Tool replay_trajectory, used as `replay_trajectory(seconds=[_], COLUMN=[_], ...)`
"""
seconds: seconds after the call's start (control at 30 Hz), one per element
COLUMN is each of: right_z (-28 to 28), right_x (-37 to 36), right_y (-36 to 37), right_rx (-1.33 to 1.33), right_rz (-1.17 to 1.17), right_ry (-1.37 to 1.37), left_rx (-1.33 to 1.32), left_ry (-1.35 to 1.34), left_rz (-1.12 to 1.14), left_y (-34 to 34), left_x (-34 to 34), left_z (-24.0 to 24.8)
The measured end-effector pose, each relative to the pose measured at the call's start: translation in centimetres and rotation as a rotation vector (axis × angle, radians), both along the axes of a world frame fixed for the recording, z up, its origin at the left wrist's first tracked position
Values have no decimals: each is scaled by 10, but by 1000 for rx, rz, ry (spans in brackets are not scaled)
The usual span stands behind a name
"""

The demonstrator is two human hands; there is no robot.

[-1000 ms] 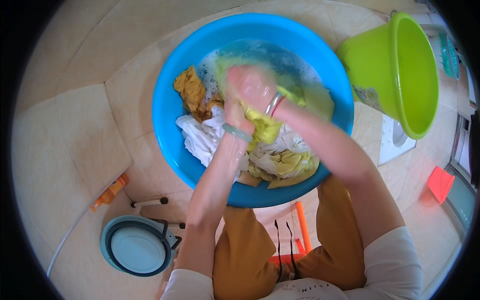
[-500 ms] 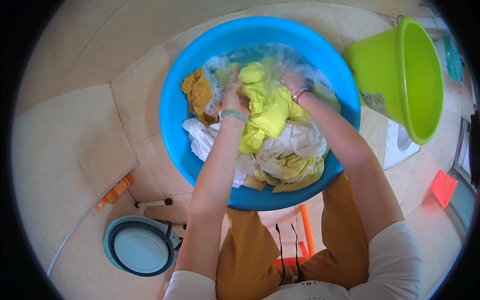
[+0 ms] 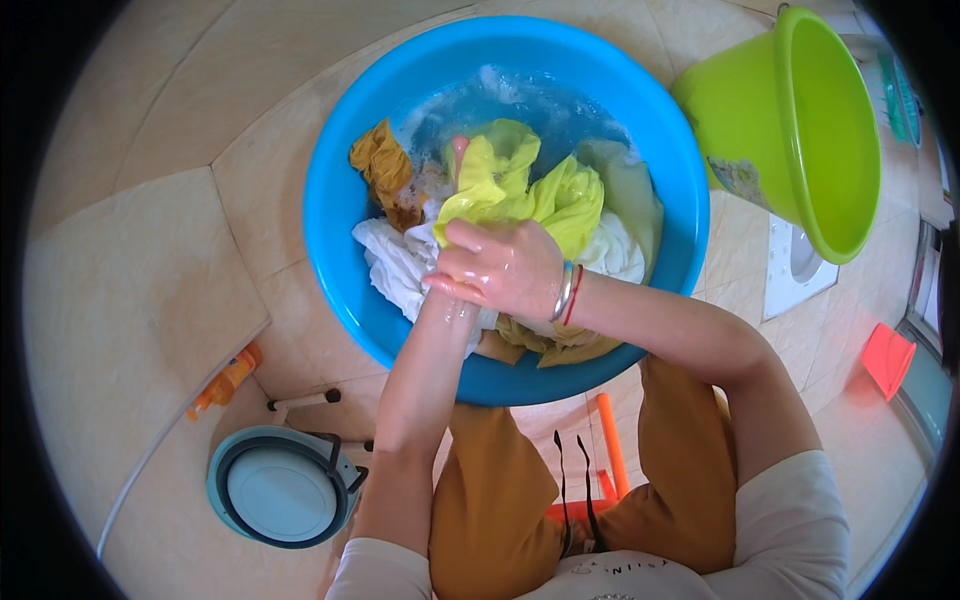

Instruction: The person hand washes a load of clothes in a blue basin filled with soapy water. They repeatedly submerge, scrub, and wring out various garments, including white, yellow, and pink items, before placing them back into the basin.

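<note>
A bright yellow garment [image 3: 485, 185] is bunched over my left hand [image 3: 459, 150], which is closed on it. Only a fingertip of that hand shows past the cloth's far side; the rest is covered. My right hand [image 3: 507, 265], wet and with fingers curled, grips the near edge of the same cloth against my left wrist. Both hands are over the large blue basin [image 3: 335, 285]. Around them in the basin lie a mustard cloth [image 3: 382, 165], white cloth [image 3: 390, 262] and pale yellowish cloth [image 3: 620, 195]. Sudsy water [image 3: 520, 95] shows at the far side.
Right of the basin a lime green bucket [image 3: 745, 130] tilts beside a white floor fixture [image 3: 795, 265]. A collapsible grey-blue basin [image 3: 280, 495] is at lower left, near an orange bottle [image 3: 228, 380]. A red-orange object [image 3: 888, 360] sits far right.
My right hand has come out of the water toward me and left, onto the yellow garment at my left wrist. The yellow garment now covers most of my left hand.
</note>
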State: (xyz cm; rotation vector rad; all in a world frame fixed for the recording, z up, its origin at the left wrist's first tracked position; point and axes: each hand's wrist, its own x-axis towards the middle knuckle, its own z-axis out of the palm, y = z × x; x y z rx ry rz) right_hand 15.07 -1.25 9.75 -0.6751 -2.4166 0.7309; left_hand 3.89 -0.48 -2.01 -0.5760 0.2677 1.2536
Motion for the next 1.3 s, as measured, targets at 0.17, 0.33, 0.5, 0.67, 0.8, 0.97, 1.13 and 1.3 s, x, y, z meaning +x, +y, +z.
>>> replay_trajectory(seconds=[0.17,0.33,0.5,0.67,0.8,0.97,1.13,1.3], right_z=[-25,-65,-50,-45,-36,-22,-38,-16], right_x=[1,61,100,110,101,78,70,75], right_y=[26,88,95,98,105,89,80,86], right_rx=[96,-356,-651,-123,-182,-100,-58,-154], right_rz=[-171,-459,-315,-457,-430,-149,-4,-42], right_ry=[-2,-347,20,27,107,13,-215,-9], left_rx=[-41,-152,105,627,570,1042,1037,943], left_ry=[535,842,1882,2893,2819,2590,2609,2778], left_rz=[-88,-208,-289,-828,-837,-487,-505,-838], left_y=[-17,-15,-13,-18,-12,-8,-9,-8], left_x=[25,16,-55,-33,-37,-43,-42,-41], left_z=[52,103,77,87,77,88,128,145])
